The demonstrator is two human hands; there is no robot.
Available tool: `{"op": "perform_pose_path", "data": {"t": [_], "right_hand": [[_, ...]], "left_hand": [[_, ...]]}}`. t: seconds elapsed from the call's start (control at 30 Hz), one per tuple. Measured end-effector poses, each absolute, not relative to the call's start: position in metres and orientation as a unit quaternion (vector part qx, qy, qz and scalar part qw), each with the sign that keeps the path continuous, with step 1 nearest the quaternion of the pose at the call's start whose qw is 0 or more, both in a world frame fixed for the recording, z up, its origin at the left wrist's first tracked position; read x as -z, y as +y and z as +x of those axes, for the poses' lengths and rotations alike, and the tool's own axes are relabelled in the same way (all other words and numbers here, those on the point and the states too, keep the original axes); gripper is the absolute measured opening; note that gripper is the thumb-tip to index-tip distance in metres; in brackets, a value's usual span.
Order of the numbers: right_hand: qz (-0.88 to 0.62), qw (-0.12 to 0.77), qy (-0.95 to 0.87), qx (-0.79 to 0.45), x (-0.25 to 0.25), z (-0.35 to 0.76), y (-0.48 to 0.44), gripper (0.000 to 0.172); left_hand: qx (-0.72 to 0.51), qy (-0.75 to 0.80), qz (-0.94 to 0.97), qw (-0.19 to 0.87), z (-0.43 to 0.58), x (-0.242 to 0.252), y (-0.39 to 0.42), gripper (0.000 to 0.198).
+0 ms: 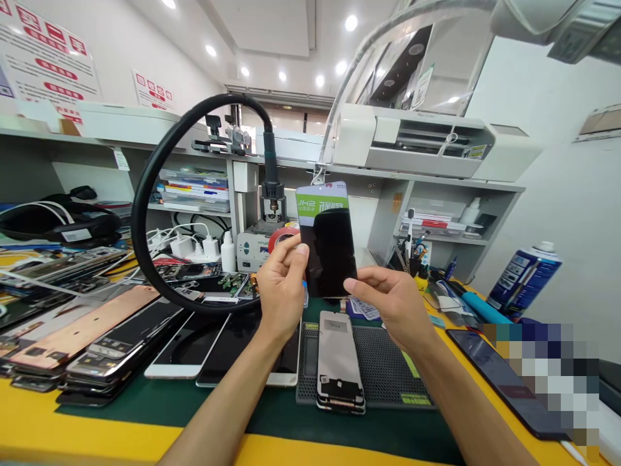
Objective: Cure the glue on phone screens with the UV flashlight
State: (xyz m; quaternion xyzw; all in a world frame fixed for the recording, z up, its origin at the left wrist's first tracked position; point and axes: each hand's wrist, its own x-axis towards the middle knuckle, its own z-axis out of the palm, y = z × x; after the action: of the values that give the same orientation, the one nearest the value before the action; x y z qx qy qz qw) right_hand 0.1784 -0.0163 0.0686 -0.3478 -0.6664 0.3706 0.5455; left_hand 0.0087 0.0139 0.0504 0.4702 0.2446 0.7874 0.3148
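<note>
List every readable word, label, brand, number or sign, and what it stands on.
"二手": large poster; smaller lines blurred.
"回收价格", apparently: small poster; lower line blurred.
"H": held screen, green band; neighbouring characters look mirrored, unclear.
Too small or blurred: blue can, mat label, machine sticker.

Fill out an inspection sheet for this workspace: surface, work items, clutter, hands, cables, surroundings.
Surface: green mat on a yellow tabletop.
Work items: dark screen panel, held raised; gray-backed phone part on a perforated mat.
Clutter: stacked phone parts at left; spray can at right.
Hands: left hand grips the panel's left edge; right hand its lower right corner.
Cables: thick black loop, cable or hose unclear; white plugs.
Surroundings: gray shelves, white machine, wall poster.
</note>
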Motion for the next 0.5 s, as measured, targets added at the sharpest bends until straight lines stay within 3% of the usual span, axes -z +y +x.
{"op": "perform_pose_path", "data": {"t": [0.5], "right_hand": [[-0.358, 0.548, -0.647, -0.391, -0.0666, 0.1765, -0.0146, 0.025]], "left_hand": [[-0.761, 0.233, 0.489, 0.358, 0.0105, -0.0563, 0.0088, 0.033]]}}
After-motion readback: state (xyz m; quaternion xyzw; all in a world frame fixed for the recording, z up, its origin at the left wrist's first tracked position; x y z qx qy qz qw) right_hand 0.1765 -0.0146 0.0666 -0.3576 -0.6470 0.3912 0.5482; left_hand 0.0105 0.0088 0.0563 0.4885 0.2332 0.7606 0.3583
